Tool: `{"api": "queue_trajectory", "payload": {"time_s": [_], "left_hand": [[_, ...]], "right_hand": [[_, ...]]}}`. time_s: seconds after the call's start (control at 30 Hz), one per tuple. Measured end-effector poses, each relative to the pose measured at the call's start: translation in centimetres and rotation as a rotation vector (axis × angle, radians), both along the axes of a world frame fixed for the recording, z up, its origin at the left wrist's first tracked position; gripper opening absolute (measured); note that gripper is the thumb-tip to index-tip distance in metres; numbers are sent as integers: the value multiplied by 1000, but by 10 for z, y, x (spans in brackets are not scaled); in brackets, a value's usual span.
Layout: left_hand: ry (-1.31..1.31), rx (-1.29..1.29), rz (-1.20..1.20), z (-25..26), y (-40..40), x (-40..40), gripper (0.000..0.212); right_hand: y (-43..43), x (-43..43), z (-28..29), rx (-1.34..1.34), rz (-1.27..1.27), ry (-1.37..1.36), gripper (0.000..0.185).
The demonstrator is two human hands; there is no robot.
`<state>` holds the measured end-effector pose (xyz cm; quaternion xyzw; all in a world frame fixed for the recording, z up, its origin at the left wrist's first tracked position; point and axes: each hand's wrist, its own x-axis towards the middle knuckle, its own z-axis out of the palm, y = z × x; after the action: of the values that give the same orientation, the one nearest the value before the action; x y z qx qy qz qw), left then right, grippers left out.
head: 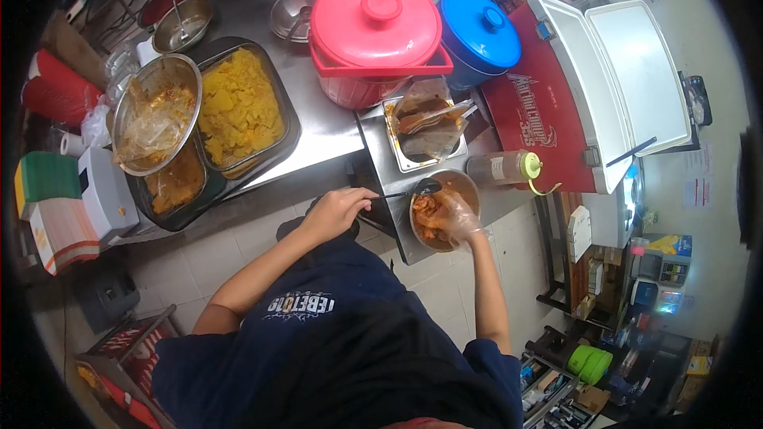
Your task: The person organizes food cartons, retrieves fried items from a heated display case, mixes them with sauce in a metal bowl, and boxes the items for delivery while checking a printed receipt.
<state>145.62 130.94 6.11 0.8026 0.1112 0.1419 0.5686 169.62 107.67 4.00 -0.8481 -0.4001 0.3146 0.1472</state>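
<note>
My left hand (338, 213) is closed around the handle of a black ladle (427, 186), whose bowl hangs over the rim of a round metal bowl (475, 190). Reddish sauced food pieces (427, 210) lie in that bowl. My right hand (459, 220), in a clear plastic glove, reaches into the bowl among the food; its fingertips are partly hidden, and whether it grips a piece is unclear. Beside the bowl lies a squeeze bottle with a yellow-green cap (498, 168). Behind stands a square metal container (408, 164) holding sauce-stained plastic bags.
A pink lidded bucket (375, 24), a blue lidded bucket (483, 36) and an open red and white cooler (536, 101) stand behind. To the left are a black tray of yellow food (241, 107), a metal bowl with stained plastic (158, 113) and a white device (107, 190).
</note>
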Motion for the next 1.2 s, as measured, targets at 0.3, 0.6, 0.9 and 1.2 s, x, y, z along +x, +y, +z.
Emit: {"api": "queue_trajectory", "payload": {"time_s": [0.3,0.6,0.9,1.2], "left_hand": [[-24,43,-12,-1,-5,1,20],[-38,42,32,-1,-9,-7,21],[30,46,55,10,-8,-11,21],[-26,18,125,12,-6,-12,19]], "right_hand": [[4,-7,2,-227,433,-320,50],[-1,-15,-30,-160,155,-335,50],[-30,-1,-5,309,-455,354,56],[-69,9,-24,717,-856,755,47]]}}
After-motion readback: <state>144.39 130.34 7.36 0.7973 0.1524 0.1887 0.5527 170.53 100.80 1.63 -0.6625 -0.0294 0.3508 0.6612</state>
